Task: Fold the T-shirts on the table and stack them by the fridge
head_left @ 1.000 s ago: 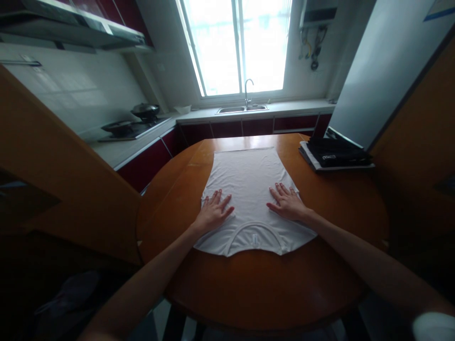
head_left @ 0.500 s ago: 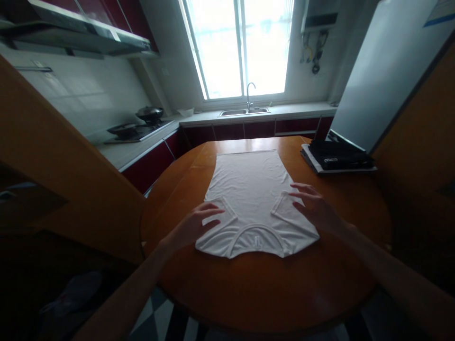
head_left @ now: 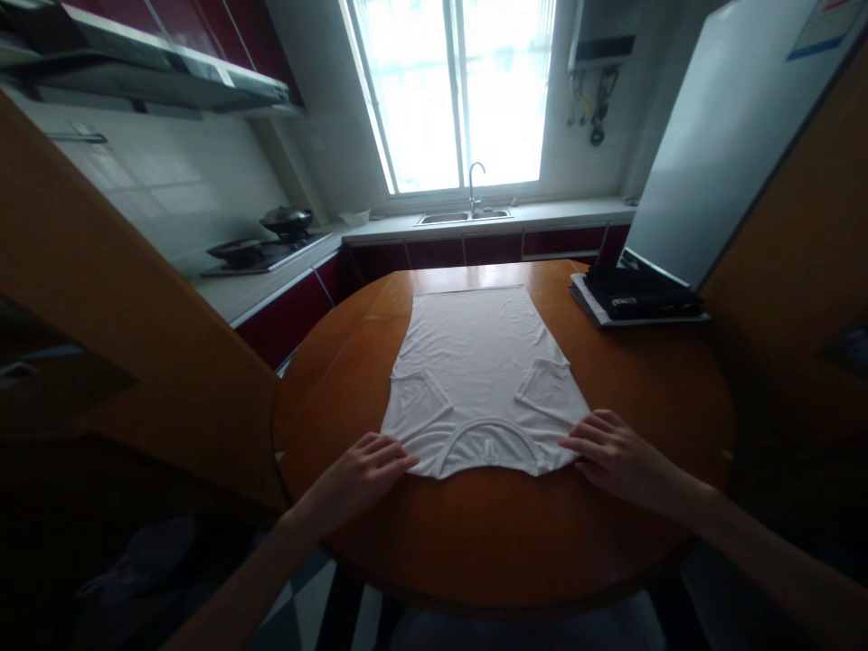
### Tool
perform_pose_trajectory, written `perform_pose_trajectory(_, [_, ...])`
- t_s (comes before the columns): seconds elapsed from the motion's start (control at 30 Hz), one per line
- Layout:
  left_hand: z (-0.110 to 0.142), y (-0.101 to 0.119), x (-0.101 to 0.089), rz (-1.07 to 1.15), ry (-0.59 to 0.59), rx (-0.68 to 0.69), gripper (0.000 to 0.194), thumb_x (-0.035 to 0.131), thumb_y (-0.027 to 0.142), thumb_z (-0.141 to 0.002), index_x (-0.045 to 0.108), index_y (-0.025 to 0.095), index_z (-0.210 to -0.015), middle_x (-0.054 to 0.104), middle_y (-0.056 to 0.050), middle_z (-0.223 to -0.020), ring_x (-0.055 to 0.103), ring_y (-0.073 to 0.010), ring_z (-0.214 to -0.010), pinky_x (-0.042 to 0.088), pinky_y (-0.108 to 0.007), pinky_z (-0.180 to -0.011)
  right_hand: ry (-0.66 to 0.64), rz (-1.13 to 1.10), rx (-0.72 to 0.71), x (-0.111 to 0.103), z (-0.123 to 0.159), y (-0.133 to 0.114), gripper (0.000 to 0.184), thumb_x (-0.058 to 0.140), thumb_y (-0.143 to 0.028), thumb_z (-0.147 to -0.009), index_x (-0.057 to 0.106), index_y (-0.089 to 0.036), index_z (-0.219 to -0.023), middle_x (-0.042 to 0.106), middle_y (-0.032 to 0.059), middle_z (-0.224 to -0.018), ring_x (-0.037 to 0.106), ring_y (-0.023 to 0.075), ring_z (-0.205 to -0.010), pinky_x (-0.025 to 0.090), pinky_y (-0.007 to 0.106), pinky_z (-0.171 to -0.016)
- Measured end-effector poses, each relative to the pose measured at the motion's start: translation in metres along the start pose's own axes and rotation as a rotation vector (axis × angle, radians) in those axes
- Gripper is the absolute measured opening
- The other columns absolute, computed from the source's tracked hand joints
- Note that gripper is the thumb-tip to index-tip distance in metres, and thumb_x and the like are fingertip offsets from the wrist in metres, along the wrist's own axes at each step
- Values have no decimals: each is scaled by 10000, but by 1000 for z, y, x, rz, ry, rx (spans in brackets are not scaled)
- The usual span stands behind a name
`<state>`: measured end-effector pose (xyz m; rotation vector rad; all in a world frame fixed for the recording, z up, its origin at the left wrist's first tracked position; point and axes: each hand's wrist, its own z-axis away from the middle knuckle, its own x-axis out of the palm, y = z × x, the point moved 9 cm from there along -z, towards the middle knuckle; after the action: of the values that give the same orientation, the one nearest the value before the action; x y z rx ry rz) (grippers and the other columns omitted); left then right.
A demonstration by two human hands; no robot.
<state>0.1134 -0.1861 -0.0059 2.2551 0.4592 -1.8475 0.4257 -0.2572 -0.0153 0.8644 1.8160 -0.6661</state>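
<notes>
A white T-shirt lies flat on the round wooden table, its neckline towards me and its hem at the far side. Both short sleeves are folded inward over the body. My left hand is closed at the left shoulder corner, thumb and fingers pinching the cloth. At the opposite shoulder corner, my right hand grips the fabric in the same way, its fingertips partly hidden. A small pale label shows inside the collar.
A stack of folded dark and white clothes sits at the table's right rear edge. Beyond the table are a counter with a sink, a stove with pans on the left, and a fridge on the right.
Both hands have come back towards me from beside the sleeves to the shoulder corners and closed on the cloth there. The shirt's shoulder edge has shifted slightly.
</notes>
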Motion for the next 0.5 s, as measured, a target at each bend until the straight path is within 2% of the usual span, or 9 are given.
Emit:
perform_pose_trajectory(0.17, [2,2,0,-36,33,18,190,561,129,-980,661,230,-1106,690,-27,-976,623,-190,-933,449,-341,-889,4,125,-30,2,6,-4,188,561,-110,-939,674,-219,-1042,678,43,-949,589,218,-893,394,402,-898])
perform_pose_trajectory(0.33, [1,-3,3,-42,56,-11,278,535,55,-945,642,211,-1148,667,-50,-1030,613,-191,-977,459,-332,-906,-5,128,-2,2,7,0,122,575,-125,-952,660,-207,-924,653,36,-903,562,215,-867,389,390,-887])
perform_pose_trajectory(0.5, [4,-15,0,-64,-21,-64,420,557,55,-928,610,273,-1284,645,-52,-1169,580,-214,-1125,435,-361,-1001,-12,143,15,5,11,5,132,595,-114,-941,660,-203,-1013,651,47,-957,562,230,-917,387,401,-915])
